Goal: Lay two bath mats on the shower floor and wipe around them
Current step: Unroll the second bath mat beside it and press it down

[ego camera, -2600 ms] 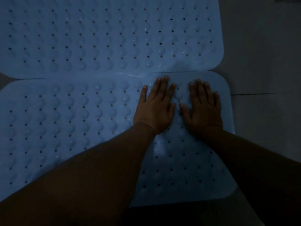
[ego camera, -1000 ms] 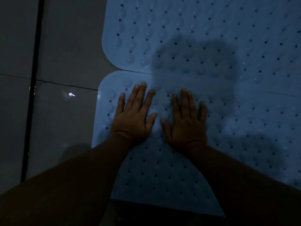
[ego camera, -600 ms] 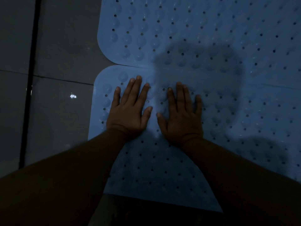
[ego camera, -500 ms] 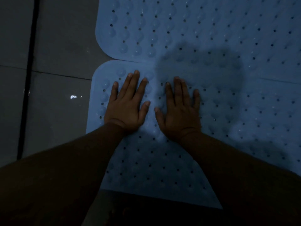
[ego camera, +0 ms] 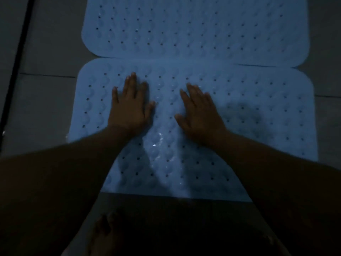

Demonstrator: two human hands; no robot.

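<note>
Left hand (ego camera: 129, 106), right hand (ego camera: 200, 112) flat, fingers straight, on near mat (ego camera: 258, 108): blue, bumpy, perforated, rounded corners; far mat (ego camera: 184, 28) alike, edges touching; floor (ego camera: 46, 52) smooth grey tile

Dim, bluish, grainy throughout. Soft motion blur on the right hand (ego camera: 201, 115) and the fingers (ego camera: 130, 82) of the left. Small wet glints just below and between both wrists. Rounded shadow right of the right hand. Near-black toward the bottom edge.

two pale blue perforated bath mats, near mat (ego camera: 239, 108) and far mat (ego camera: 184, 28), lie flat, long edges touching.
</note>
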